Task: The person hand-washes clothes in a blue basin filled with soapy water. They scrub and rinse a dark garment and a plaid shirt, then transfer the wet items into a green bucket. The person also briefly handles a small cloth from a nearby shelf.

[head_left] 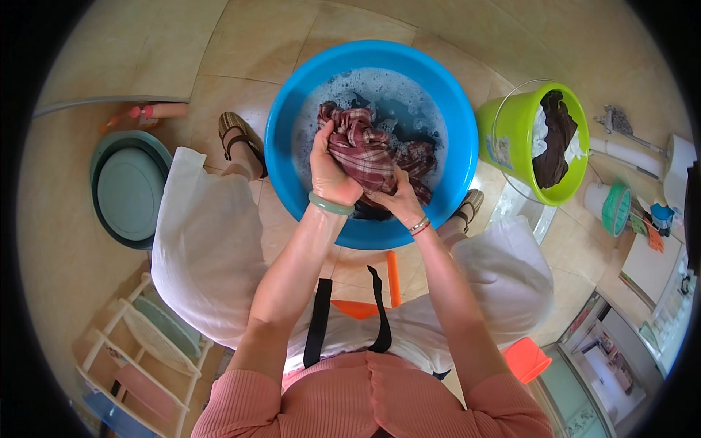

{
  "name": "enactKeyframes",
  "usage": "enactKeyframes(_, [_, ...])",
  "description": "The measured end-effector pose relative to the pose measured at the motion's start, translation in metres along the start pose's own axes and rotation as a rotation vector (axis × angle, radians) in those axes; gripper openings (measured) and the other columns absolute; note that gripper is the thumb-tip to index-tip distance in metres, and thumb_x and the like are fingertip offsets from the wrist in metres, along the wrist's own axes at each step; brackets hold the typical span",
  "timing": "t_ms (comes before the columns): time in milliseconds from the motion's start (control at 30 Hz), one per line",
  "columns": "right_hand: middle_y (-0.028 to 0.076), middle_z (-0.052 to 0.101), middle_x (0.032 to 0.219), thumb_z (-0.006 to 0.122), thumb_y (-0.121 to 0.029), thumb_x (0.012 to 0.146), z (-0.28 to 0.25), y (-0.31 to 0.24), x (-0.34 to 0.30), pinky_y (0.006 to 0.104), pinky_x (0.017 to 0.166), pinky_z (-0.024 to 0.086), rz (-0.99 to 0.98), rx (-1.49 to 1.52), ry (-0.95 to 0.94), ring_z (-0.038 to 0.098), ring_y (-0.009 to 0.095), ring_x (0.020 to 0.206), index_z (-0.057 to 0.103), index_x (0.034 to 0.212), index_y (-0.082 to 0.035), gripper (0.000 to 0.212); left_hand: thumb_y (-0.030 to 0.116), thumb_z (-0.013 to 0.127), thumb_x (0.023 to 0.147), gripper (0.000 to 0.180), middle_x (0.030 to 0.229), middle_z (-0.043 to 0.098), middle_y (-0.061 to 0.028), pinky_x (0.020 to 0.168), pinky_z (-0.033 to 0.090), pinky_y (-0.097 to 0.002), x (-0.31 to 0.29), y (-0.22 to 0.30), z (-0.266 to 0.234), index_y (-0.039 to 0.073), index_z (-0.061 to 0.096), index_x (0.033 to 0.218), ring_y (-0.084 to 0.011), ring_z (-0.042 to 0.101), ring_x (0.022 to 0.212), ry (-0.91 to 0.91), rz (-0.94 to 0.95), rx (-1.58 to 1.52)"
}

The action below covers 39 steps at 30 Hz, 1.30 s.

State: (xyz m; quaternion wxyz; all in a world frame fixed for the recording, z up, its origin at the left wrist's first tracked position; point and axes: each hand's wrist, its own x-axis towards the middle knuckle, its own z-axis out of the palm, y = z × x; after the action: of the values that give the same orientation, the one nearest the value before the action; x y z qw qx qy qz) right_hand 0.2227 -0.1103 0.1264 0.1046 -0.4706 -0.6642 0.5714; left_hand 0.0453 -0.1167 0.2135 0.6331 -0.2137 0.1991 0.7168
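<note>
Over a big blue basin (283, 171) of sudsy water, both my hands grip a wet maroon plaid garment (363, 150). My left hand (332, 169), a pale green bangle below it at the wrist, is closed around the bunched cloth on its left side. From the lower right, my right hand (400, 198) pinches the same cloth, fingers partly hidden by it. Part of the garment hangs down into the suds (398, 84), and some dark cloth lies low in the water beneath my hands.
A lime green bucket (504, 120) stuffed with dark and white cloth stands right of the basin. Grey-green basins (131, 191) are at the left, above a white rack (109, 343). An orange stool (394, 277) is beneath me; a metal floor drain strip (544, 223) lies at the right.
</note>
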Motion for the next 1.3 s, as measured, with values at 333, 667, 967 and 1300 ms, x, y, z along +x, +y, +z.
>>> enactKeyframes(333, [0.012, 0.052, 0.131, 0.056, -0.016, 0.094, -0.037, -0.045, 0.001, 0.0419, 0.097, 0.046, 0.09, 1.392, -0.029, 0.052, 0.026, 0.12, 0.041, 0.139, -0.012, 0.048, 0.034, 0.054, 0.089, 0.039, 0.117, 0.063, -0.0094, 0.098, 0.042, -0.0455, 0.027, 0.029, -0.04, 0.006, 0.059, 0.116, -0.0315, 0.057, 0.108, 0.063, 0.014, 0.12])
enactKeyframes(667, [0.009, 0.056, 0.1, 0.064, 0.0, 0.078, -0.029, -0.101, 0.005, 0.036, 0.084, 0.047, -0.522, -0.273, 0.166, 0.056, 0.027, 0.096, 0.067, 0.097, -0.008, 0.02, 0.052, 0.063, 0.085, 0.088, 0.142, 0.034, -0.0095, 0.087, 0.048, -0.053, 0.033, -0.031, -0.075, 0.035, 0.006, 0.15, -0.0336, 0.053, 0.111, -0.027, -0.281, 0.304])
enactKeyframes(967, [0.004, 0.056, 0.079, 0.07, -0.021, 0.077, 0.034, -0.122, -0.014, 0.0345, 0.054, 0.049, -0.642, -0.412, 0.284, 0.058, 0.022, 0.066, 0.067, 0.076, -0.013, 0.009, 0.034, 0.053, 0.096, 0.037, 0.11, 0.059, -0.008, 0.069, 0.051, -0.0274, 0.032, -0.039, -0.115, 0.02, 0.049, 0.13, -0.0129, 0.058, 0.079, -0.337, -0.182, 0.27])
enactKeyframes(1300, [0.019, 0.06, 0.068, 0.057, -0.021, 0.088, 0.006, -0.054, 0.032, 0.0455, 0.056, 0.049, -0.245, -0.428, 0.286, 0.059, 0.039, 0.063, 0.064, 0.075, -0.006, 0.021, 0.03, 0.045, 0.099, 0.031, 0.103, 0.066, -0.0056, 0.083, 0.05, -0.033, 0.033, -0.065, -0.112, 0.006, 0.061, 0.11, -0.0202, 0.063, 0.092, 0.526, -0.03, 0.279])
